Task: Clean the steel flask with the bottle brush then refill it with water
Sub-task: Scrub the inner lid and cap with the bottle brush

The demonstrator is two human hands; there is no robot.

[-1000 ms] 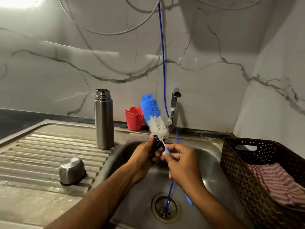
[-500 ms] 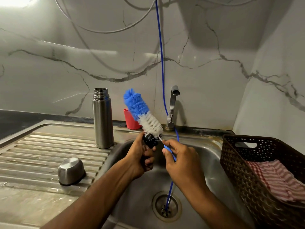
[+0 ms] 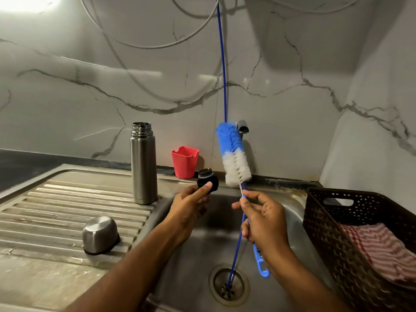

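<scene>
While the right hand (image 3: 262,218) pinches the wire stem of the bottle brush (image 3: 235,155), bristles upward over the sink basin (image 3: 292,212), the left hand (image 3: 191,204) grips the black flask stopper (image 3: 208,180) between thumb and fingers. Judged step: scrubbing the stopper; advisable to keep both over the basin, turn the stopper against the white bristles, and hold the stem close to the head for control. Nearer left, the steel cup lid (image 3: 100,235) lies inverted on the ribbed drainboard (image 3: 45,212). At right, a brown basket (image 3: 319,212) holds a striped cloth (image 3: 380,246). Further back, the steel flask (image 3: 143,163) stands upright and uncapped at the drainboard's edge, a red cup (image 3: 184,162) behind. Tap (image 3: 242,127) and marble wall (image 3: 78,97) beyond
</scene>
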